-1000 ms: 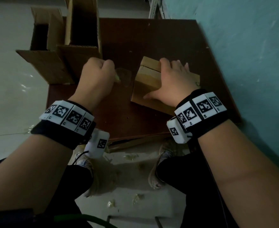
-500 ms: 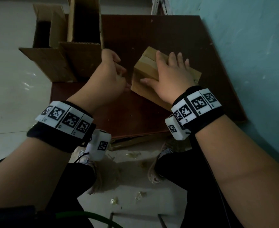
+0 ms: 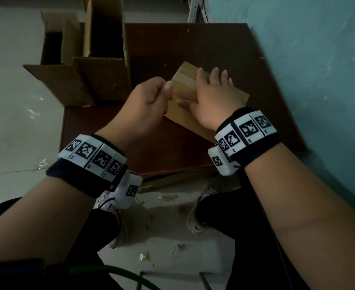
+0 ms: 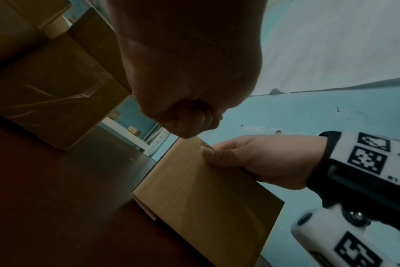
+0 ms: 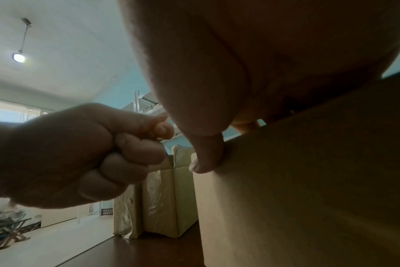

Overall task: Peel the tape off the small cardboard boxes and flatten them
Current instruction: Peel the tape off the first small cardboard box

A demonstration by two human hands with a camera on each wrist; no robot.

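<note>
the right hand lies flat on top of the small cardboard box, fingers straight and spread toward the far side, thumb pressed against the near face just under the top edge. the left hand is at the box's left upper corner with its fingers curled tight into the palm, thumb tip against the forefinger right at the tape; whether it actually pinches the tape end or just touches the corner, i cannot tell, as the fingertips hide the contact in every view.

the box stands on the dark brown worktop, towards its right half, tilted so that one corner points at the person. a pale strip of tape runs across its top, passing under the right hand.

at the left far corner of the worktop stand two taller open cartons, flaps up, side by side; shiny tape shows on their walls in the right wrist view. a turquoise wall runs just beside the worktop's right edge. on the pale floor below, between the person's shoes, lie small crumpled scraps of clear tape.
</note>
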